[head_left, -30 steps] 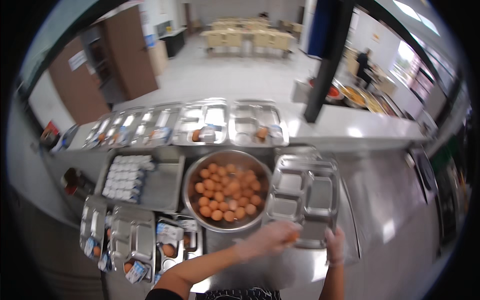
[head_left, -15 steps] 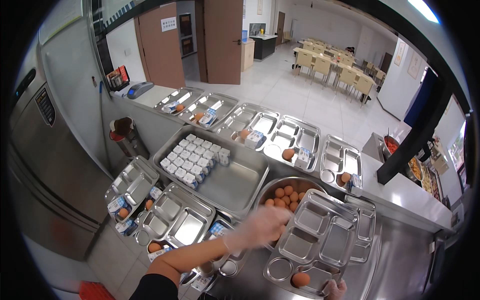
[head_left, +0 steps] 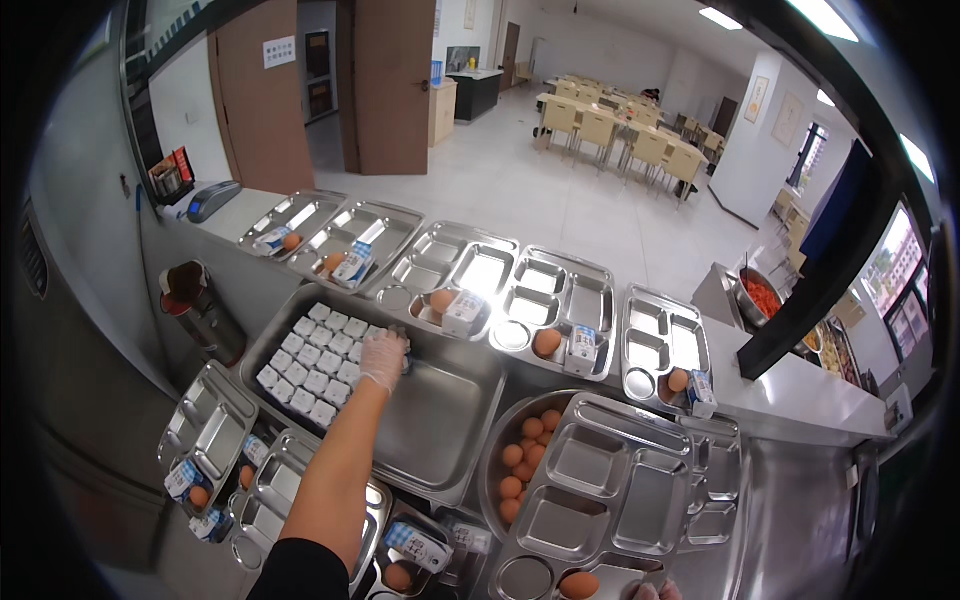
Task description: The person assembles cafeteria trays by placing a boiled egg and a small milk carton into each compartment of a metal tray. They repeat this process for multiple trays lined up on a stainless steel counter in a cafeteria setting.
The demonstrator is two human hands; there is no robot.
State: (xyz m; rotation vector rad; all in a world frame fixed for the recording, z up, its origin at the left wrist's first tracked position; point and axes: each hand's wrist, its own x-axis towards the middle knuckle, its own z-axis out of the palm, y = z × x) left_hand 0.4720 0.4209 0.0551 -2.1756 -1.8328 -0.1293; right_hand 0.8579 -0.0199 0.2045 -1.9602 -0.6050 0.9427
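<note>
My left hand (head_left: 385, 357), in a clear plastic glove, reaches into a deep steel pan (head_left: 440, 420). Its fingers close round a small carton at the right edge of the packed white-topped milk cartons (head_left: 322, 360); the hand partly hides that carton. My right hand (head_left: 657, 592), also gloved and mostly cut off by the lower edge, grips the near rim of a divided steel meal tray (head_left: 570, 515). One brown egg (head_left: 579, 585) lies in that tray's near compartment. The tray overlaps a round steel bowl (head_left: 497, 430) of brown eggs (head_left: 527, 455).
Along the far counter stand several meal trays (head_left: 645, 345), each with an egg and a carton. More filled trays (head_left: 205, 425) lie at the lower left. Another tray stack (head_left: 715, 470) sits right of mine. A dark post (head_left: 800, 290) rises at the right.
My left hand has moved from above the egg bowl, left and away, to the milk cartons. My right hand stays at the tray's near rim. The whole view has shifted.
</note>
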